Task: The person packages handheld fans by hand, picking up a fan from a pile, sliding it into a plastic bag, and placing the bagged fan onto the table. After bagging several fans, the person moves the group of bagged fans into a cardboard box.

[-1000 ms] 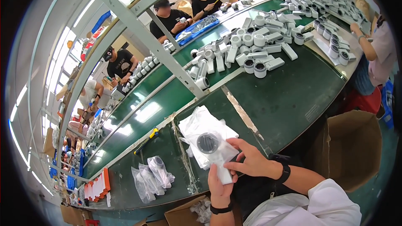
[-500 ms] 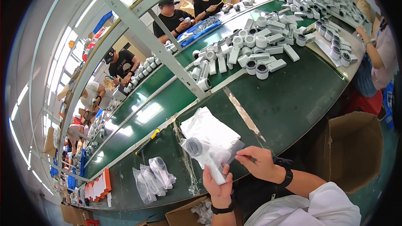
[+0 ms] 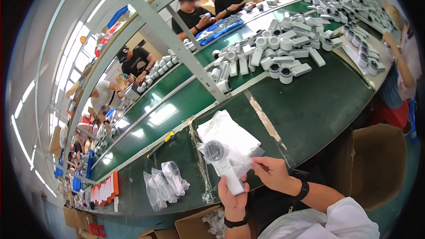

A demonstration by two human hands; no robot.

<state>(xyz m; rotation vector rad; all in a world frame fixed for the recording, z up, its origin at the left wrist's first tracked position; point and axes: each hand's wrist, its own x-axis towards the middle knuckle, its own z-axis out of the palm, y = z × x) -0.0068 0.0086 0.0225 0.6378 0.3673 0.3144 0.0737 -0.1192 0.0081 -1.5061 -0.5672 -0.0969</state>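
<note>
My left hand [image 3: 232,199] grips the handle of a white device [image 3: 226,171] with a round, grey-faced head, holding it tilted above the bench edge. A clear plastic bag [image 3: 240,163] hangs about the head and off its right side; how much of the device is inside I cannot tell. The fingers of my right hand [image 3: 278,175] pinch the bag's right edge. Just beyond lies a stack of white plastic bags [image 3: 228,130]. To the left, several similar devices in clear bags [image 3: 170,181] rest side by side on the green bench [image 3: 310,102].
A large heap of white devices [image 3: 283,40] covers the bench's far side. A yellow-and-black tool [image 3: 161,144] lies left, near orange-and-white pieces [image 3: 105,190]. A metal post [image 3: 177,48] rises ahead. Cardboard boxes stand right [image 3: 376,163] and below [image 3: 195,225]. Co-workers sit across the line.
The bag has shifted right, leaving the device's head and handle more plainly visible. My right hand keeps its pinch. The whole view has swung slightly left.
</note>
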